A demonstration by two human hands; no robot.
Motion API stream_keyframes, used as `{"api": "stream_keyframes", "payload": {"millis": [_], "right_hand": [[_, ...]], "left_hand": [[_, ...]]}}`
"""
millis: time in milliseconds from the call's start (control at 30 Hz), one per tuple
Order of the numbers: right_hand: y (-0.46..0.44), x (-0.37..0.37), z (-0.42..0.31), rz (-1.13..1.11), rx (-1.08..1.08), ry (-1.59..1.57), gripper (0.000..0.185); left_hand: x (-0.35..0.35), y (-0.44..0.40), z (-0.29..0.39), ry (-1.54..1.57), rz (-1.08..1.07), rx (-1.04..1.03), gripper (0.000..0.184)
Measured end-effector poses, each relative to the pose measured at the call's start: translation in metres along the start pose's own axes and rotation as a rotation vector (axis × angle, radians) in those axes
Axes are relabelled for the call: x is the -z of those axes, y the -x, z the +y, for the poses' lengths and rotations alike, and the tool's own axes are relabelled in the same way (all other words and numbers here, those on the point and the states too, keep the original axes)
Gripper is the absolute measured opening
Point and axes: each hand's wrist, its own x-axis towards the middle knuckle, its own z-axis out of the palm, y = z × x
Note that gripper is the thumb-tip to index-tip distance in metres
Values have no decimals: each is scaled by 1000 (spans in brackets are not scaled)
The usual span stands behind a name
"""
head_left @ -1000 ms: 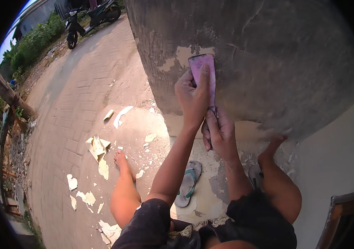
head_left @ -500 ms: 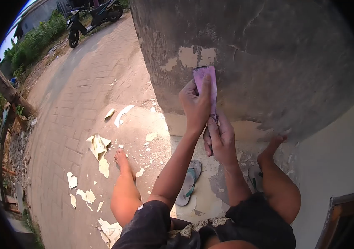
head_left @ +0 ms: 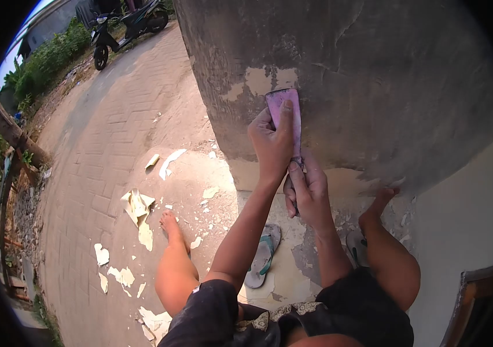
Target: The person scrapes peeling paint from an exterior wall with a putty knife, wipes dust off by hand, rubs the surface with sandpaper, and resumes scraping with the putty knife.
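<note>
Left hand point(head_left: 273, 137) pinches the pink scraper point(head_left: 294, 118); right hand point(head_left: 309, 188) wraps its handle point(head_left: 297, 159). Keep pressure even (no twisting) against the stained wall point(head_left: 397, 87)

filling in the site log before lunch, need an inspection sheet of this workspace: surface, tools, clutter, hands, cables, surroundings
Surface: dark, scuffed wall with pale patches just above the tool.
Job's things: flat purple scraper, wide end up; whether its edge touches the wall can't be told.
Clutter: pale flakes scattered at left; one sandal at lower middle, another partly hidden to its right.
Left hand: closed around the blade, thumb on its face.
Right hand: lower, gripping the handle end.
Cables: nothing seen.
Surroundings: paved path at left, motorbike standing farther up, greenery alongside.
</note>
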Motion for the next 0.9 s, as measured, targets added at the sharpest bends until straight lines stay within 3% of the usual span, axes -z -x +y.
{"api": "stream_keyframes", "payload": {"millis": [433, 900], "right_hand": [[2, 3, -2, 18, -30, -21, 35], [2, 1, -11, 19, -43, -55, 25]], "left_hand": [[-1, -6, 7, 6, -12, -19, 31], [-4, -7, -3, -14, 11, -22, 33]]}}
